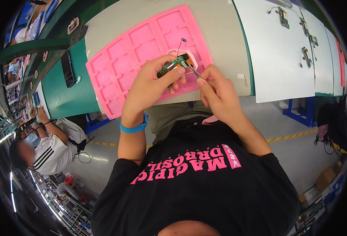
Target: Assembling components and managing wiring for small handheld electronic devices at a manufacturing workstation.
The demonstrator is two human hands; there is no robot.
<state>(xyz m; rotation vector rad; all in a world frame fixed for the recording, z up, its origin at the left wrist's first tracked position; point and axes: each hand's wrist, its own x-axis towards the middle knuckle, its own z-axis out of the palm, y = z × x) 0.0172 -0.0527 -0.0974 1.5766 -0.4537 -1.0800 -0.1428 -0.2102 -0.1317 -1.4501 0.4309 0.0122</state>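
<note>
My left hand (154,82) is closed around a small green circuit board (177,63), holding it over a pink foam tray (122,51). Between the fingers of my right hand (218,92) is a pair of thin metal tweezers (194,72), its tip at the board's right end. Behind the board sits a pale, rounded casing (192,59), partly covered by the board and my fingers. A thin dark wire with a small round end (183,40) rises from the board. My left fingers hide part of the board's underside.
Several green board assemblies with wires (283,19) lie on a white sheet (260,59) to the right. A dark phone-like slab (67,69) rests on the green mat (79,100) at left. Beyond it, a co-worker in a white shirt (55,151) sits at the line.
</note>
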